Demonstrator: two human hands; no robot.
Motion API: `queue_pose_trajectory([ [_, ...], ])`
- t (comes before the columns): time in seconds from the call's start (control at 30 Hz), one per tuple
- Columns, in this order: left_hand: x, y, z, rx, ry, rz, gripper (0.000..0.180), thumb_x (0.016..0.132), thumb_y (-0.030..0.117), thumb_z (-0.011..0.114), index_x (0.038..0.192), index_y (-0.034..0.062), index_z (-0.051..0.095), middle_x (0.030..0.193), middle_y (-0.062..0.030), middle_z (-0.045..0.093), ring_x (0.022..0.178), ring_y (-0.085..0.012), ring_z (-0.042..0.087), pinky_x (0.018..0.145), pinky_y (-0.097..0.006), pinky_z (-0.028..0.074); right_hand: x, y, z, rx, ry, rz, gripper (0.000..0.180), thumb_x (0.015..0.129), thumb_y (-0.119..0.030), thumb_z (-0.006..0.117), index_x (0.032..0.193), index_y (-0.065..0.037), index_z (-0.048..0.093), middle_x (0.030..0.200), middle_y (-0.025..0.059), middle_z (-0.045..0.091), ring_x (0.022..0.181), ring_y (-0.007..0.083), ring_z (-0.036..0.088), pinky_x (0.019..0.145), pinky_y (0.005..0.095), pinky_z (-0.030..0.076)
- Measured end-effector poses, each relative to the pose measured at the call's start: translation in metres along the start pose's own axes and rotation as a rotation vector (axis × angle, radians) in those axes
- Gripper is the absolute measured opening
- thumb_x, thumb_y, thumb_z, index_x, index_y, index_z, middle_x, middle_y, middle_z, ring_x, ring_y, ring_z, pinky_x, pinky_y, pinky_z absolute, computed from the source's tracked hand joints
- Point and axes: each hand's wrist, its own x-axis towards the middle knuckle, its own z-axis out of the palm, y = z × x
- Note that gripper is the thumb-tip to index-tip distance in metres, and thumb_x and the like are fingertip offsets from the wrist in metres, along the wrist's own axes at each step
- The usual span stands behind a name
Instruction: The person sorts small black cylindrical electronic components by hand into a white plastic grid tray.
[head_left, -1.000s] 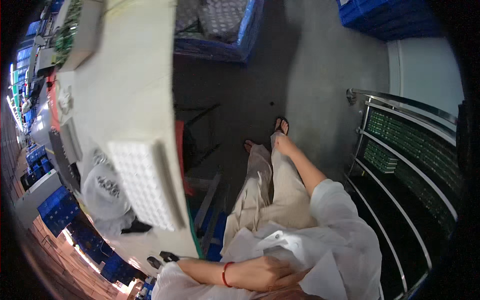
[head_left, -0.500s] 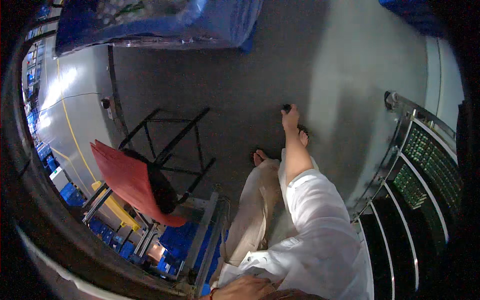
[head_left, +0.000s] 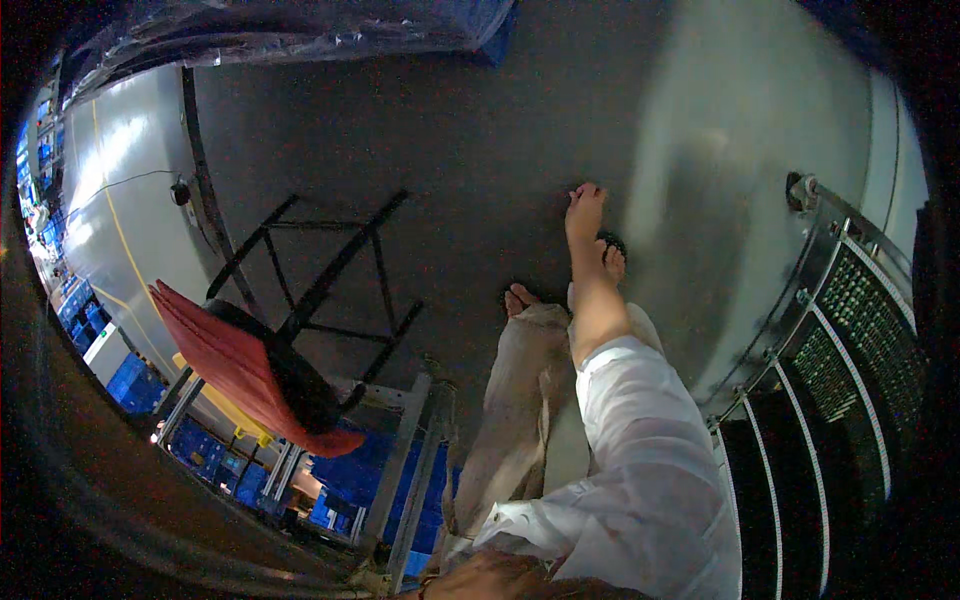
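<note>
Your right hand [head_left: 586, 205] reaching out at centre, open, empty, left hand [head_left: 480, 578] at bottom edge, grip unclear, red chair [head_left: 255, 375] lower left, metal rack [head_left: 840, 340] at right.

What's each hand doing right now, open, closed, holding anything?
Right hand: stretched out toward the grey floor, apparently open, holding nothing.
Left hand: only partly in view at the lower edge; cannot tell open or closed.

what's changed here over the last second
The view swung off the white worktable, now gone, onto the dark floor and a red chair. The right hand has stretched out, empty, fingers straight. The left hand stays at the lower edge, grip unclear. The wheeled rack remains on the right.
</note>
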Motion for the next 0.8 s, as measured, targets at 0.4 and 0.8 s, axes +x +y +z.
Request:
queue_pose_trajectory([
  [0.4,-0.003,-0.022,0.005,-0.133,0.138,0.047,0.045,0.091,0.028,0.050,0.130,0.0066,0.045,0.122,-0.0166,0.052,0.105,-0.0312,0.051,0.089,-0.042,0.041,-0.007,-0.005,-0.002,-0.525,-0.079,-0.081,0.033,0.076,-0.006,0.064,0.104,0.003,0.049,0.102,0.0195,0.052,0.096,0.0358,0.052,0.077,0.0405,0.046],
  [0.8,0.079,-0.080,0.006,0.251,0.399,0.814,0.064,0.080,0.042,0.064,0.132,0.0104,0.044,0.110,-0.0187,0.059,0.091,-0.0275,0.058,0.080,-0.046,0.044,0.013,-0.037,-0.026,-1.080,-0.432,-1.007,0.030,0.072,-0.001,0.061,0.101,0.001,0.051,0.102,0.0165,0.052,0.088,0.0274,0.057,0.076,0.0344,0.051],
])
